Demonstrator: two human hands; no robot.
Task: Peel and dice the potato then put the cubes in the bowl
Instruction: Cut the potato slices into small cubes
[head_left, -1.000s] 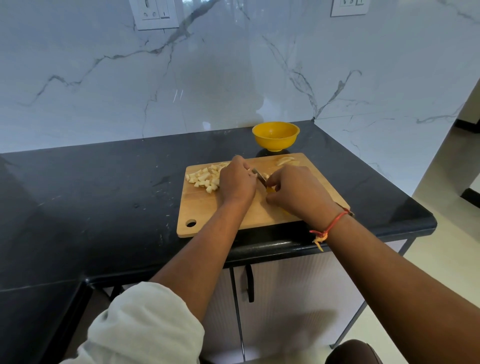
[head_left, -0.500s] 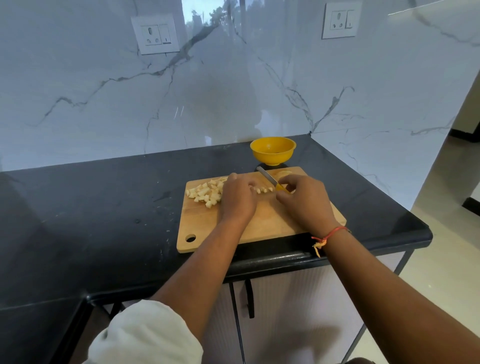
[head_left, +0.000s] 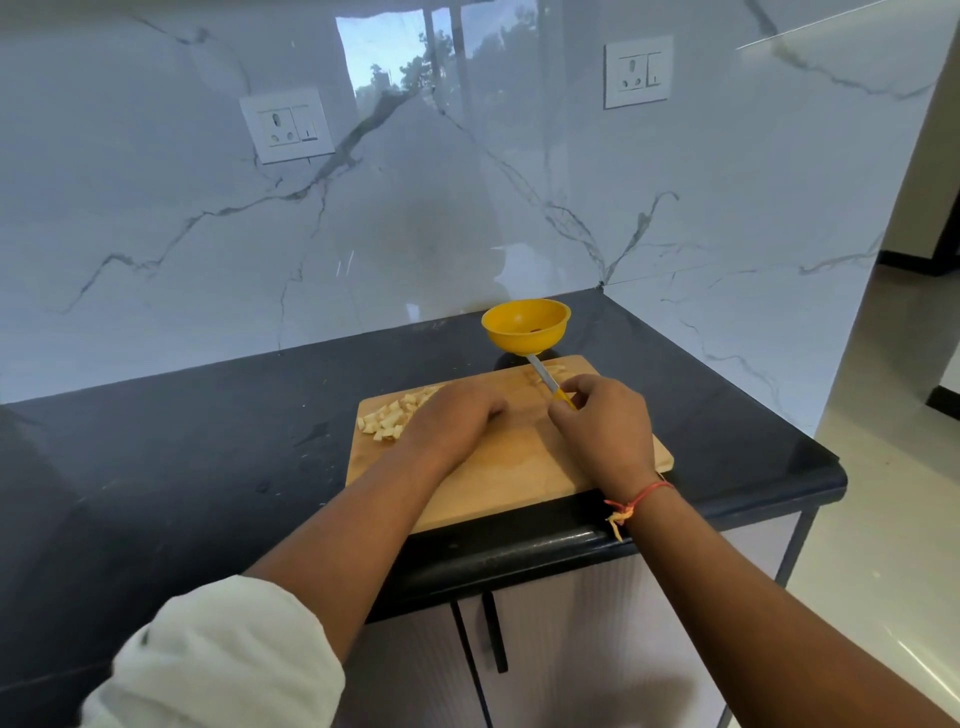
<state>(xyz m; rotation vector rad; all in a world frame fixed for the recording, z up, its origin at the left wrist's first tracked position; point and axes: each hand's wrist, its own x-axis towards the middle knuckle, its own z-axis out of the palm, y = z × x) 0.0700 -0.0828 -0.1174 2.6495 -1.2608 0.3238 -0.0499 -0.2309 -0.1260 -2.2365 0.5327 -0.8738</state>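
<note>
Dicing looks mostly done to me: a heap of potato cubes (head_left: 387, 418) sits on the far left part of the cutting board (head_left: 509, 483), with a few stray pieces (head_left: 557, 370) up by the far edge, just in front of the yellow bowl (head_left: 524, 325). The bowl stands on the black table (head_left: 208, 426) right behind the board, with no cubes in it that I can see. The right hand (head_left: 605, 434) has its fingers (head_left: 584, 388) pinched round the yellow handle of the knife (head_left: 540, 375), blade pointing at the bowl's base. The left hand (head_left: 454, 423) lies knuckles-up on the board beside the heap, fingers bent under; honestly can't tell if it's got anything under there. What could go wrong: that bowl looks light with a narrow foot, so scraping cubes toward it with the blade could knock it over or shove it back. The heap sits close to the board's left edge, so a sloppy sweep could send cubes onto the table. And if the left hand gathers while the blade swings across, those tucked fingertips are in the way.
</note>
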